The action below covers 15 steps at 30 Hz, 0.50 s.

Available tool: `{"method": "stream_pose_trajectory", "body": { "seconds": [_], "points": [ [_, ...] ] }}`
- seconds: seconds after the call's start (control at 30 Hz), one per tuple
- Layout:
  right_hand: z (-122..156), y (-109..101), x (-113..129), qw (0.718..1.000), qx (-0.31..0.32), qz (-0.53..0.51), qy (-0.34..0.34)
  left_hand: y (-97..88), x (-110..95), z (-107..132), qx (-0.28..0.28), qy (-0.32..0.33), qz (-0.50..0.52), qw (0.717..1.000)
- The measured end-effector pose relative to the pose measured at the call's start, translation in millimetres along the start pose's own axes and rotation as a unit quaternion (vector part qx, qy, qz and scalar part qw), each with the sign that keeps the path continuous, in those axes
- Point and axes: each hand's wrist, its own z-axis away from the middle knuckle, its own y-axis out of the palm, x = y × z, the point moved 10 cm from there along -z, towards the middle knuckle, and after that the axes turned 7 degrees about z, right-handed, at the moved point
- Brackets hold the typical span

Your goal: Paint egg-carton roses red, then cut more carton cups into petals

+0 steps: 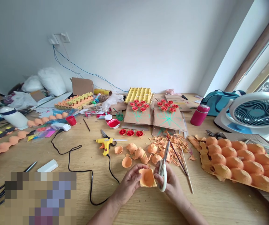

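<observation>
My left hand (pixel 130 181) pinches an orange egg-carton cup piece (pixel 147 177) just above the wooden table (pixel 218 203). My right hand (pixel 170 181) grips white-handled scissors (pixel 163 165), blades pointing up and away, right beside the cup's edge. Just beyond lie several cut orange cups (pixel 139 153) and a heap of orange trimmings (pixel 174 147). Three red painted roses (pixel 130 132) sit further back.
An orange egg tray (pixel 239 165) lies at the right. A yellow glue gun (pixel 105 144) with black cord (pixel 90 175) is left of centre. Cardboard sheets with red roses (pixel 155 117), a bowl of red paint (pixel 113 123), a pink bottle (pixel 200 115) and a fan (pixel 253 114) stand behind.
</observation>
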Motion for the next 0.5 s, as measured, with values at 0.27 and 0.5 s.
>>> {"method": "stream_pose_trajectory", "body": {
  "seconds": [0.27, 0.5],
  "points": [
    [0.8, -0.1, 10.8, 0.998, 0.044, 0.051, 0.002, -9.6, 16.4, -7.6, -0.045, -0.068, 0.210, 0.974],
    [2.7, 10.8, 12.2, 0.988, 0.100, 0.121, 0.003, -17.8, 14.5, -7.9, -0.076, -0.055, 0.234, 0.968]
  ]
}}
